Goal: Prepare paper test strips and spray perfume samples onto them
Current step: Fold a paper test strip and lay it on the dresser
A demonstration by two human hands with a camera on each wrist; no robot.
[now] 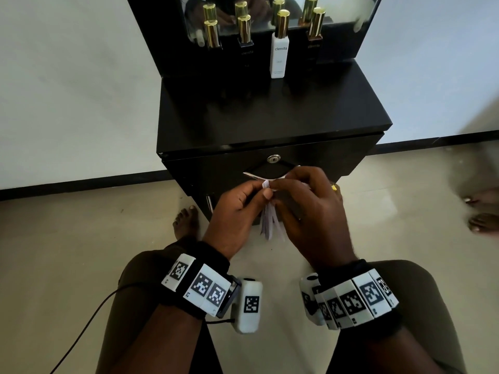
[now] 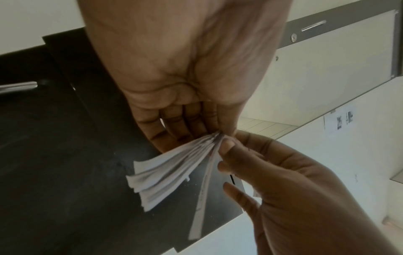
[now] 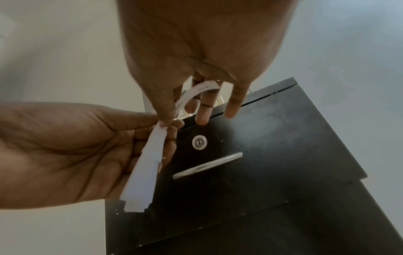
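Observation:
A bundle of white paper strips (image 1: 270, 225) hangs below both hands in front of the black cabinet. My left hand (image 1: 259, 190) pinches the bundle's top between thumb and fingers; the strips fan out below it (image 2: 165, 172). My right hand (image 1: 283, 182) pinches at the same top end, thumb (image 2: 226, 145) against the strips. One strip (image 3: 202, 87) curls up through the right fingers, and a single strip (image 2: 200, 207) hangs apart from the fan. On the cabinet top stand a white perfume bottle (image 1: 279, 58) and dark bottles with gold caps (image 1: 245, 31), (image 1: 212, 33), (image 1: 314, 31).
The black cabinet (image 1: 270, 112) has a mirror behind the bottles, a drawer lock (image 1: 273, 158) and a metal handle (image 3: 207, 165). My bare foot (image 1: 186, 220) is by its left corner. Another person's feet (image 1: 483, 211) stand at the right. A black cable (image 1: 89, 319) trails left.

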